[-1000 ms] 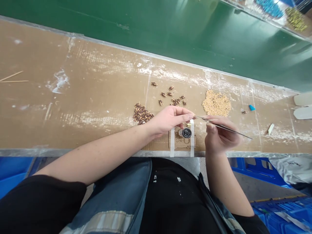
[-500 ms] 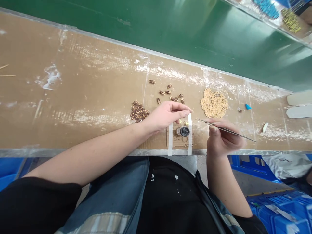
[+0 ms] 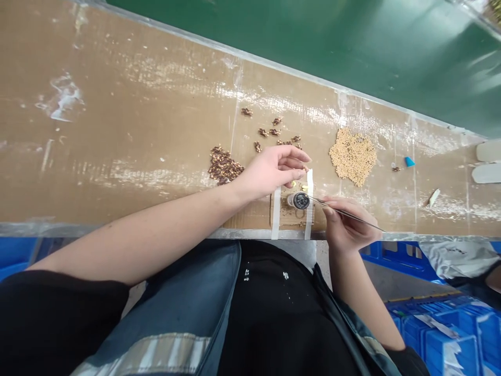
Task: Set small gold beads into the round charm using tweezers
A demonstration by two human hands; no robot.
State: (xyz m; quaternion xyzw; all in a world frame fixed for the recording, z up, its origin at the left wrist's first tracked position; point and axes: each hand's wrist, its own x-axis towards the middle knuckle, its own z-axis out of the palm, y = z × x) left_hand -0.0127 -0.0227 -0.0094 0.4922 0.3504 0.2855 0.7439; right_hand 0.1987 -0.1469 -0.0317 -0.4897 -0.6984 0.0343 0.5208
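Note:
My right hand (image 3: 350, 222) grips a pair of metal tweezers (image 3: 348, 213), whose tip is at the rim of a small round jar (image 3: 301, 200) with dark contents. The jar stands on a cardboard piece (image 3: 293, 219) held down by two white tape strips. My left hand (image 3: 276, 167) hovers just beyond the jar, thumb and finger pinched together; what is between them is too small to make out. Near its fingertips lie small yellow bits (image 3: 305, 187). Left of this hand is a pile of dark brown and yellow pieces (image 3: 225, 166).
Small brown clusters (image 3: 263, 132) lie scattered beyond my left hand. A pile of tan beads (image 3: 353, 155) is to the right, with a blue piece (image 3: 409, 162) farther along. A green panel (image 3: 274, 31) borders the back; blue crates (image 3: 442, 334) stand below, right.
My right hand has brought the tweezers left, from beside the jar to its rim. My left thumb and finger stay pinched near the jar. The camera view has shifted somewhat.

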